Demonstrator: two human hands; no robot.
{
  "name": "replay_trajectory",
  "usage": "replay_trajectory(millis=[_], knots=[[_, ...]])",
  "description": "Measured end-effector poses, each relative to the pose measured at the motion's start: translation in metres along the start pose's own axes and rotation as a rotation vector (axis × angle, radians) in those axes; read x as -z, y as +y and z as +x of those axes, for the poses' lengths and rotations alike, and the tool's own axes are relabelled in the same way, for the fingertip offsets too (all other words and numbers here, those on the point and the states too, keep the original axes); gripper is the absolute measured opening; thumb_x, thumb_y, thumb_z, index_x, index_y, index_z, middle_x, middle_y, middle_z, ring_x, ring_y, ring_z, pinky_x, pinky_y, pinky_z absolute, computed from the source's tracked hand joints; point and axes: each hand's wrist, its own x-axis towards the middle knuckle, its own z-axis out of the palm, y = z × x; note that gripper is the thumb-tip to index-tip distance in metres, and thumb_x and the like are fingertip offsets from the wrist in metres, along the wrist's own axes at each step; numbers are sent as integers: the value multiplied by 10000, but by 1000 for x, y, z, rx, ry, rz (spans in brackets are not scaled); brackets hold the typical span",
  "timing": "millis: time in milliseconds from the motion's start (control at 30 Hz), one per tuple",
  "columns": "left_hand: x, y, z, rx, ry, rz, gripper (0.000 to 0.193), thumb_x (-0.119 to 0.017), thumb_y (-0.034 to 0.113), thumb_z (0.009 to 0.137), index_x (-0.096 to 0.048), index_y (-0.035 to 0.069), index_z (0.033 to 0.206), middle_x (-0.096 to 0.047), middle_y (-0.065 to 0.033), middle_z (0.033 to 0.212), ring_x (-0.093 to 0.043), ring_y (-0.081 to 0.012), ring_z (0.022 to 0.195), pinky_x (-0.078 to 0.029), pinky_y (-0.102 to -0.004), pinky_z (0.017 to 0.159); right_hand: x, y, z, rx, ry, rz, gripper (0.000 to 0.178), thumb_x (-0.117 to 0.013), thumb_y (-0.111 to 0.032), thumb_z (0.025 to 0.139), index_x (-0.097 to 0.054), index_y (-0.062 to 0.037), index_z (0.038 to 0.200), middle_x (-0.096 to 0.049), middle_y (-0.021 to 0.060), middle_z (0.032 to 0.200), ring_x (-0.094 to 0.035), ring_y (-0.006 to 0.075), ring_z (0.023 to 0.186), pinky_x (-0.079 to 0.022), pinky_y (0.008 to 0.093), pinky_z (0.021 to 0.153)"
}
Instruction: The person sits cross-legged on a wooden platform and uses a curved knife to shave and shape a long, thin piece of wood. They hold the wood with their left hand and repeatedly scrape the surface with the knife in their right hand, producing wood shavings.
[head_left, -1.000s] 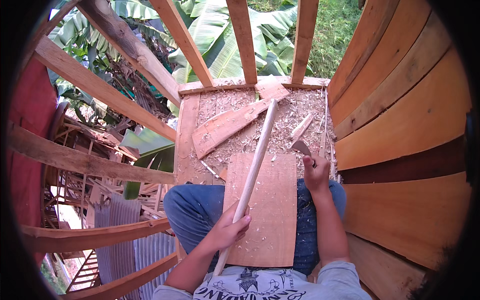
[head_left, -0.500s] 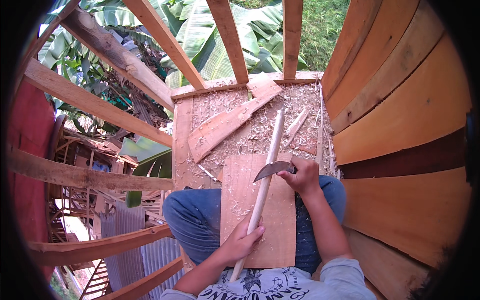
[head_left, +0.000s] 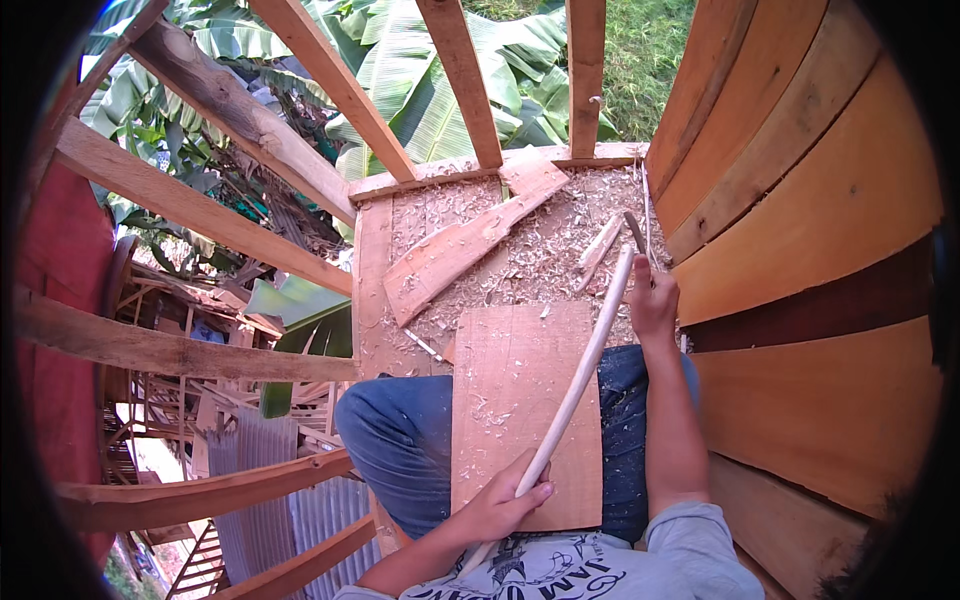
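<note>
Shavings (head_left: 540,255) lie thick over the plank floor (head_left: 372,300) beyond the person's knees, and the pale wooden stick (head_left: 578,385) runs slantwise across the flat board (head_left: 505,400) resting on the lap. The left hand (head_left: 500,508) is clenched round the stick's lower end, at the near edge of the board, the same hold it had a moment ago. What has changed is on the right: half a second back the right hand (head_left: 655,300) had the curved blade laid against the stick above the board's far edge; now it has drawn up and out to the stick's far tip, past the board's far right corner. It is closed round a dark handle (head_left: 634,230), though the blade itself is hidden from this angle. I take that as one shaving stroke run out to the tip. A long offcut (head_left: 470,245) lies among the shavings beyond the board, and a smaller whittled piece (head_left: 598,250) sits beside the tip.
</note>
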Motion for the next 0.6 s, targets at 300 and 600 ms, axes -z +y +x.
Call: replay_trajectory(millis=[300,600], knots=[[35,20,16,53,383,363,136,-514,130,926,-405,50,914,-459,-22,649,-458,-107,528,-372,-270,479,-9,-40,-57,343,-238,-197,637,-578,-615,803,-583,-7,612,-525,167,511,-566,360,509,-428,414,485],[10,33,17,225,368,590,153,-517,128,915,-417,12,914,-496,-109,631,-518,-185,567,-409,-352,541,-16,-29,-61,428,-268,-361,721,-567,-750,701,-519,-50,532,-499,121,470,-570,306,468,-424,400,449]])
